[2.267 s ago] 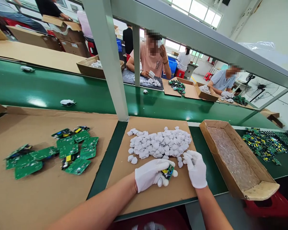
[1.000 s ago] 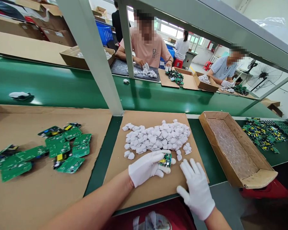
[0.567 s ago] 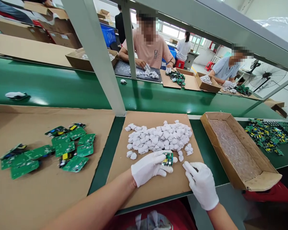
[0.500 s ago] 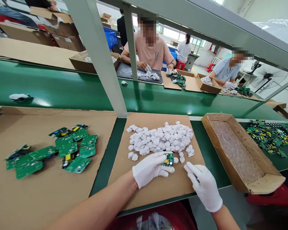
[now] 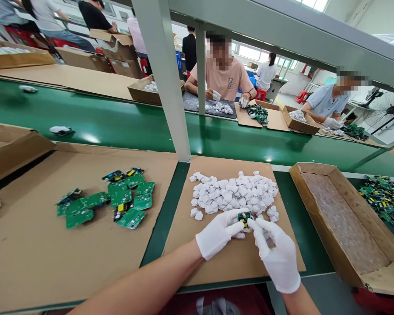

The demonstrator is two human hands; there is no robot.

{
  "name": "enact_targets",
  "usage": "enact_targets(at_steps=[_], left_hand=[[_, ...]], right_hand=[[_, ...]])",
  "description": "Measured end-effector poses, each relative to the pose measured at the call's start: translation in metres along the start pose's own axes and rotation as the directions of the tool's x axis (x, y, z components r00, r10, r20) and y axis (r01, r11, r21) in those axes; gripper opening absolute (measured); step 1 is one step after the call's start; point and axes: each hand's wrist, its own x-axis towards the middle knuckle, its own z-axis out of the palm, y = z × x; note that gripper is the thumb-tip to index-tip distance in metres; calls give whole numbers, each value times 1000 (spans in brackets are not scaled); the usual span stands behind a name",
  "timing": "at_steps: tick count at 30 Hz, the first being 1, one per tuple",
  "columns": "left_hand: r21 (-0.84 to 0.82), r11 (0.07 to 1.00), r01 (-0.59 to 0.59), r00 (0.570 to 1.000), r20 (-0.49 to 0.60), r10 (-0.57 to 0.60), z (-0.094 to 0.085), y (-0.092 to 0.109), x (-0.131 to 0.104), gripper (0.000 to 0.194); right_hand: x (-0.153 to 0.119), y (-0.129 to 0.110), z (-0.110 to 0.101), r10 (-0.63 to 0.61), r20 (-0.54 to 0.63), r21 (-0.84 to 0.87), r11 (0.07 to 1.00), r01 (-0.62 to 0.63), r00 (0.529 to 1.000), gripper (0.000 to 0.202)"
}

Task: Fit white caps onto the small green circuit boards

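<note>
Right fabric-gloved fingers (image 5: 259,239), grip unclear, reached the rectangular board (image 5: 243,218) left fingers (image 5: 235,228) pinch.

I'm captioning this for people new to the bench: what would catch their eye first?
Probably the heap of small white pieces, bright on the middle cardboard sheet. Just in front of it, the gloved left hand holds a small green circuit board, with the gloved right hand close at its edge. Off to the left, a loose cluster of green boards stands out on another cardboard sheet.
</note>
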Motion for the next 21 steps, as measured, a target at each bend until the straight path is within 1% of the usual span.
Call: enact_targets(at_steps=[2,6,9,10,12,15,17,18,21], left_hand=[[9,1000,-19,999,-33,19,2,0,-1,49],[26,999,-35,998,-59,36,5,-3,-1,52],[56,996,-70,994,-85,75,6,-7,-1,52],[60,995,-83,992,-93,88,6,-8,0,52],[68,994,-88,990,-104,95,7,-9,0,52],[72,996,-58,990,-125,67,6,-7,0,53],[62,997,-46,993,-110,53,4,-3,0,50],[47,998,-45,995,-81,49,3,-2,0,47],[-21,999,-29,999,28,30,0,1,1,37]], right_hand=[[0,2,1,-62,-41,-61,996,60,997,16],[-1,8,2,-170,-9,-201,966,165,985,16],[-2,11,4,-308,3,-374,882,287,951,18],[-2,12,5,-333,22,-425,850,310,943,18],[0,15,9,-330,74,-474,819,324,941,16],[5,18,12,-274,127,-446,842,302,953,18],[9,20,11,-251,141,-382,879,287,958,20],[10,20,9,-243,152,-331,901,281,958,23],[13,18,4,-222,141,-183,952,245,965,41]])
